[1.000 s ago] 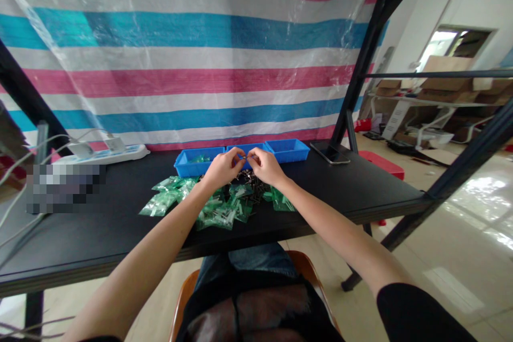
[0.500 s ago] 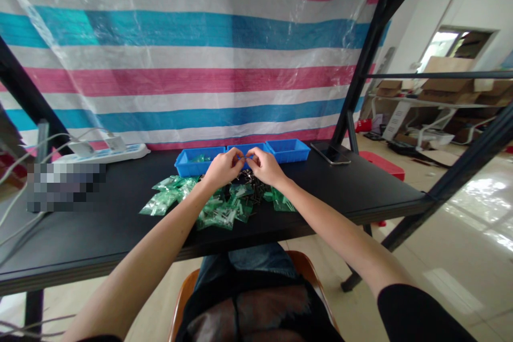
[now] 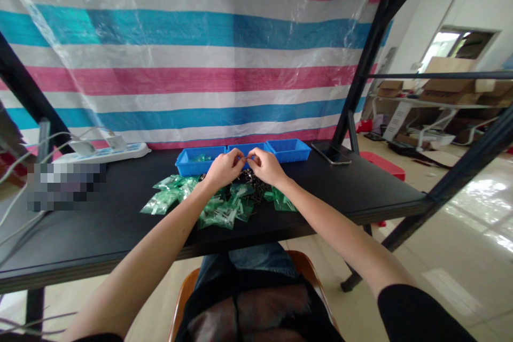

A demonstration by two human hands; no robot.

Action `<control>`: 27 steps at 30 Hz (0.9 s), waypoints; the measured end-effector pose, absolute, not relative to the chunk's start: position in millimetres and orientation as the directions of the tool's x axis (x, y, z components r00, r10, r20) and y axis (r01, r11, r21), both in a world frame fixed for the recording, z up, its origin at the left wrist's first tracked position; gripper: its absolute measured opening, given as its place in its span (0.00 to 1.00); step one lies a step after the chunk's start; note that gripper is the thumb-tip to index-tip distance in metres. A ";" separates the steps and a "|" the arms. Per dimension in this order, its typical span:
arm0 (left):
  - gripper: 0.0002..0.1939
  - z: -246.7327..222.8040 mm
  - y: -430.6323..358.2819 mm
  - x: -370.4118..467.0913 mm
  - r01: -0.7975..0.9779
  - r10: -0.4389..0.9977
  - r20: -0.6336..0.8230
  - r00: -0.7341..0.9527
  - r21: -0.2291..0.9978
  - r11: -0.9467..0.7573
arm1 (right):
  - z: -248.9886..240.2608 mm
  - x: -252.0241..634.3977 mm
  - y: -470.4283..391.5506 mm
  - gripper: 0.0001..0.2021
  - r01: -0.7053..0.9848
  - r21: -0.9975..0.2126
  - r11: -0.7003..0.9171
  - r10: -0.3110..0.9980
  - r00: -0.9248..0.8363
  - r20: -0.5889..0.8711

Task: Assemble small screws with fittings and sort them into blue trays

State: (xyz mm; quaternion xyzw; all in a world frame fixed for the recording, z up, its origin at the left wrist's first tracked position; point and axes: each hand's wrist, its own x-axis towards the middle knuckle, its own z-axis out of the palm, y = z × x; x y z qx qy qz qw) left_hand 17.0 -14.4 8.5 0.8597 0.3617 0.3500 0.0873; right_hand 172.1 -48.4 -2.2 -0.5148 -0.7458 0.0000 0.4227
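Note:
My left hand (image 3: 225, 169) and my right hand (image 3: 264, 166) meet fingertip to fingertip in front of the middle blue bin (image 3: 248, 147). Both are closed in a pinch, and whatever they hold is too small or hidden to name. Under them lies a pile of small dark metal screws (image 3: 258, 188), partly covered by my hands. Green-tinted plastic bags (image 3: 218, 212) with white and metal pieces inside lie nearer to me. More such bags (image 3: 164, 195) rest to the left of my left hand, and another bag (image 3: 281, 200) sits below my right wrist.
A left blue bin (image 3: 186, 166) holds some greenish bags; a right blue bin (image 3: 290, 152) adjoins the row. A phone (image 3: 332, 153) lies on the black table (image 3: 356, 192) at right. At left are a white power strip (image 3: 132, 152) with cables and a blurred-out patch. Black frame posts flank the table.
Almost nothing differs. Both hands keep their pinch in the same place, and the whole view has shifted very slightly.

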 end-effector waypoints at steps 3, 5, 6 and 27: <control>0.09 8.1 -14.0 17.3 0.561 0.683 0.539 0.493 0.404 -0.723 | -1.2 171.9 -49.0 0.03 0.776 -0.434 0.458 0.772 -0.104 0.628; 0.09 7.8 -13.7 17.4 0.557 0.683 0.538 0.494 0.408 -0.724 | -0.6 171.9 -49.4 0.02 0.785 -0.433 0.442 0.775 -0.091 0.625; 0.09 7.6 -13.6 17.4 0.555 0.683 0.538 0.495 0.410 -0.724 | -0.3 171.9 -49.6 0.02 0.791 -0.433 0.432 0.777 -0.082 0.625; 0.09 7.1 -13.8 17.6 0.577 0.679 0.523 0.516 0.373 -0.726 | -0.8 171.4 -52.7 0.05 0.884 -0.288 0.367 0.789 -0.133 0.599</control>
